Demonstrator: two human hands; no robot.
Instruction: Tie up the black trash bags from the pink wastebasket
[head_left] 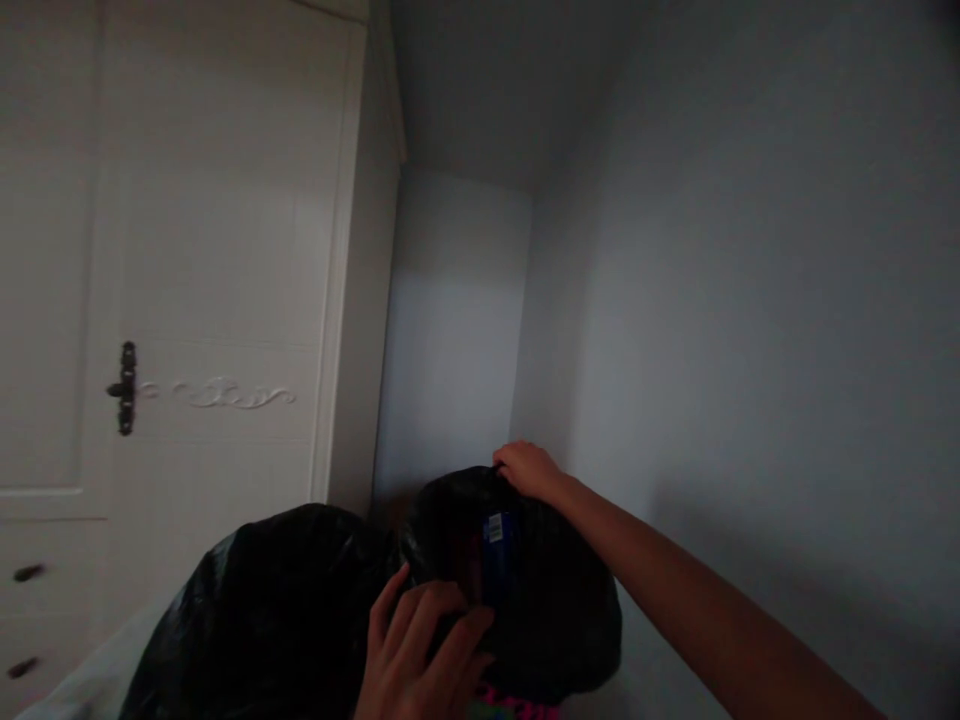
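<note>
A black plastic trash bag (566, 610) stands with its mouth held wide. My right hand (529, 468) reaches across and grips the far rim of the bag, fingers closed over the plastic. At the near left rim is my left hand (420, 640), its fingers bent against the bag edge. Inside the mouth, a blue can-like item (499, 550) with a white barcode label shows, beside something dark red. The rest of the contents is lost in shadow.
Another bulging black plastic bag (262, 620) sits to the left. Behind it rises a white wardrobe (225, 250) with a dark handle (127, 388). A grey-blue wall (735, 300) runs along the right. A pink patterned item (517, 708) shows under the held bag.
</note>
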